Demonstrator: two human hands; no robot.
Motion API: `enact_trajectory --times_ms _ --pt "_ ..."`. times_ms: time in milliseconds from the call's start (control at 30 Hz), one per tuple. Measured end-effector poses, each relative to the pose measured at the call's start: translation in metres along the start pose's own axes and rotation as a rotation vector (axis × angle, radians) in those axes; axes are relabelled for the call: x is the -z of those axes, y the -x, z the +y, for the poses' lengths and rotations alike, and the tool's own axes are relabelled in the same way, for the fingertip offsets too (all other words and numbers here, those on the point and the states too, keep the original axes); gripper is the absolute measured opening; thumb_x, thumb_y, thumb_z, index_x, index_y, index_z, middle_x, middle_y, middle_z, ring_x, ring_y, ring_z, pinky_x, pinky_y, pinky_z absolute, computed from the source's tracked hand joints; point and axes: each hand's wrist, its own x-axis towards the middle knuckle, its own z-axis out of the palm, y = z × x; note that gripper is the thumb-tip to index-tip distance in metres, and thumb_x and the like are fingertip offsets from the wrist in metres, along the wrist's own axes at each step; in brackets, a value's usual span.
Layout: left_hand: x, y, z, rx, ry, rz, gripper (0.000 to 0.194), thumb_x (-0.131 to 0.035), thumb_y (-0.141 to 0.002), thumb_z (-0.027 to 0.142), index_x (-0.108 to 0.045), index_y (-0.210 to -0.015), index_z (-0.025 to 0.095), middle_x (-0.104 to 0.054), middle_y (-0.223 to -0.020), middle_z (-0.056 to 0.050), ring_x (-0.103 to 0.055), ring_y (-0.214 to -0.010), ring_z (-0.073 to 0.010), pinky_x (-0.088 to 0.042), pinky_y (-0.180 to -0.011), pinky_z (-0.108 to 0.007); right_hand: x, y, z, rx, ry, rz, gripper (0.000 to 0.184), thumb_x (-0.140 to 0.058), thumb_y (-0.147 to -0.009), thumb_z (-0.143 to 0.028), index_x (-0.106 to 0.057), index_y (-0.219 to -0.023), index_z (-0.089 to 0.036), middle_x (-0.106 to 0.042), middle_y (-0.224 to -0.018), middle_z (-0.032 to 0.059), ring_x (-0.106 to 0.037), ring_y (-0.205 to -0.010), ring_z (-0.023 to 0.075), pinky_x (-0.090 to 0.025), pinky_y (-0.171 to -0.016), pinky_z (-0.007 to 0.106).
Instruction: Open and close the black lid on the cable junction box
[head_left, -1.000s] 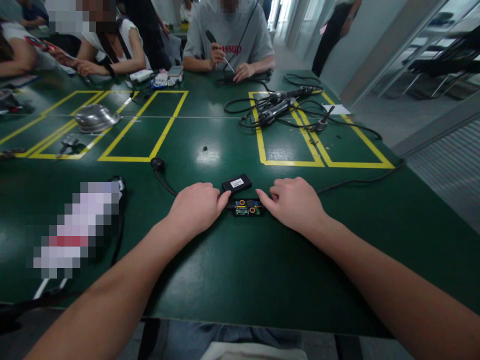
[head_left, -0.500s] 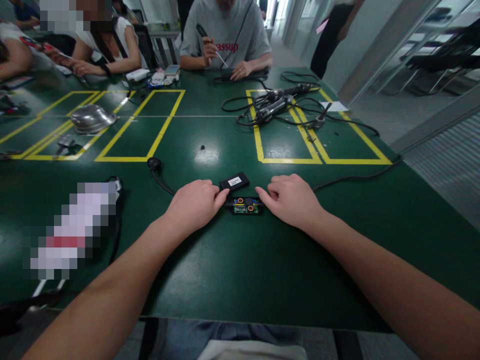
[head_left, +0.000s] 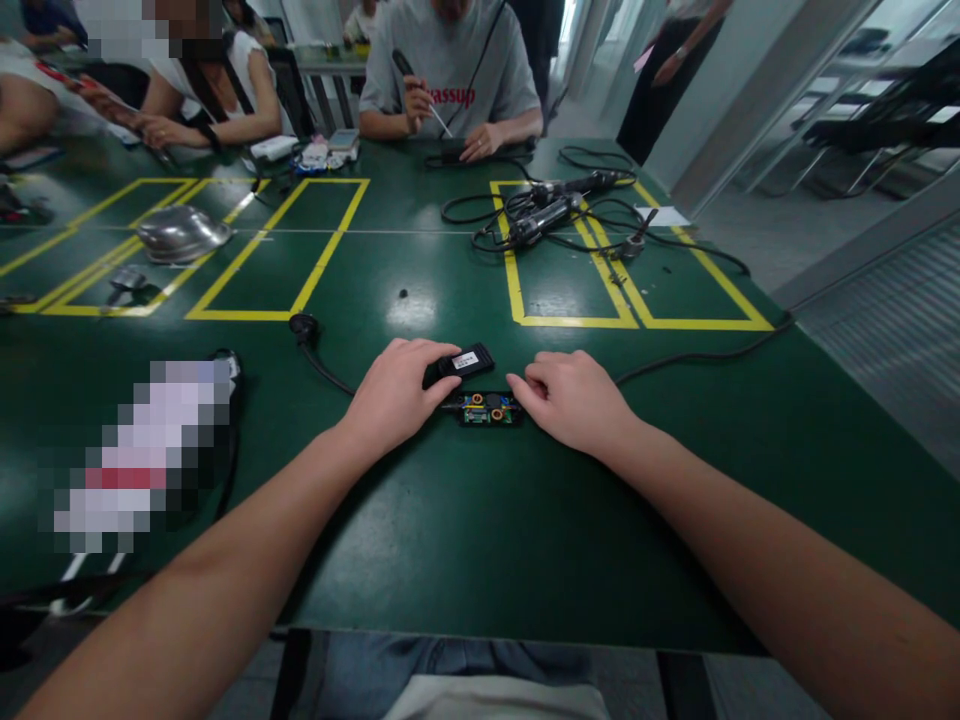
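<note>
A small black case (head_left: 489, 409) lies uncovered on the green table, its circuit board with copper coils and coloured wires facing up. Just behind it rests a black ribbed cover (head_left: 469, 361) with a white label. My left hand (head_left: 397, 395) is open at the cover's left end, thumb and forefinger spread around that end. My right hand (head_left: 574, 402) is closed at the case's right end, its fingers curled over the black cable (head_left: 690, 358), which comes out beyond the hand. Most of its fingertips are hidden. A black plug (head_left: 304, 327) lies behind my left hand on a cord.
A blurred-out pale object (head_left: 150, 450) lies at the left. Tangled black cables and tools (head_left: 544, 215) sit at the back right inside yellow tape. A metal bowl (head_left: 182, 235) stands back left. Across the table, a person (head_left: 450, 100) holds a screwdriver (head_left: 420, 90).
My left hand has let go of the cord by the case, moved up slightly and spread its thumb and forefinger around the cover's left end. The right hand stays in place.
</note>
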Motion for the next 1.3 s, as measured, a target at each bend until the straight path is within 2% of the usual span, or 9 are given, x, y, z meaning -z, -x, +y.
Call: enact_trajectory --times_ms 100,200,300,400,667,900,1300 --pt "0.006 0.002 0.001 -0.039 0.025 0.038 0.036 -0.069 -0.109 0.026 -0.078 -0.145 0.022 -0.084 -0.136 -0.010 -0.073 -0.124 -0.0308 -0.058 -0.115 -0.052 -0.002 0.000 0.003 -0.005 -0.045 0.027 0.041 -0.047 -0.114 -0.033 -0.060 -0.077 -0.024 -0.066 -0.079 0.0066 -0.060 -0.076 0.0232 -0.034 -0.076 0.038" --pt "0.015 0.008 0.005 -0.157 0.105 0.056 0.042 -0.064 -0.110 0.029 -0.075 -0.150 0.019 -0.083 -0.140 -0.012 -0.073 -0.125 -0.0304 -0.058 -0.115 -0.052 -0.003 0.000 0.005 -0.065 -0.095 0.040 0.036 -0.040 -0.116 -0.031 -0.062 -0.089 -0.024 -0.069 -0.080 0.0062 -0.064 -0.078 0.0252 -0.036 -0.078 0.038" --pt "0.022 0.012 0.009 -0.280 0.160 -0.007 0.045 -0.066 -0.107 0.031 -0.076 -0.149 0.017 -0.084 -0.134 -0.012 -0.074 -0.119 -0.0299 -0.059 -0.113 -0.051 -0.003 0.001 0.006 -0.101 -0.140 0.047 0.034 -0.037 -0.117 -0.032 -0.063 -0.096 -0.024 -0.072 -0.083 0.0060 -0.068 -0.079 0.0265 -0.038 -0.079 0.038" --pt "0.022 0.013 0.012 -0.336 0.160 -0.108 0.044 -0.070 -0.104 0.031 -0.079 -0.144 0.016 -0.084 -0.128 -0.013 -0.074 -0.116 -0.0301 -0.060 -0.112 -0.051 -0.003 0.000 0.005 -0.091 -0.152 0.050 0.035 -0.036 -0.118 -0.034 -0.064 -0.098 -0.024 -0.075 -0.089 0.0076 -0.071 -0.084 0.0278 -0.040 -0.083 0.039" --pt "0.017 0.011 0.009 -0.274 0.169 -0.207 0.041 -0.072 -0.104 0.031 -0.082 -0.143 0.021 -0.082 -0.133 -0.011 -0.074 -0.120 -0.0305 -0.059 -0.117 -0.052 -0.002 -0.001 0.000 -0.065 -0.175 0.035 0.034 -0.049 -0.116 -0.045 -0.063 -0.092 -0.024 -0.071 -0.082 0.0045 -0.063 -0.076 0.0241 -0.037 -0.079 0.039" --pt "0.016 0.011 0.008 -0.252 0.181 -0.218 0.043 -0.078 -0.103 0.028 -0.080 -0.146 0.022 -0.081 -0.135 -0.011 -0.075 -0.124 -0.0308 -0.058 -0.118 -0.052 -0.003 -0.001 0.000 -0.059 -0.175 0.030 0.032 -0.059 -0.111 -0.049 -0.059 -0.090 -0.025 -0.064 -0.076 0.0006 -0.058 -0.072 0.0216 -0.036 -0.080 0.038" --pt "0.012 0.013 0.011 -0.253 0.120 -0.193 0.041 -0.081 -0.102 0.026 -0.080 -0.143 0.024 -0.079 -0.128 -0.009 -0.074 -0.120 -0.0297 -0.061 -0.114 -0.049 -0.004 -0.001 0.005 -0.025 -0.197 0.045 0.034 -0.061 -0.110 -0.051 -0.058 -0.089 -0.025 -0.061 -0.072 -0.0013 -0.056 -0.069 0.0204 -0.035 -0.078 0.038"
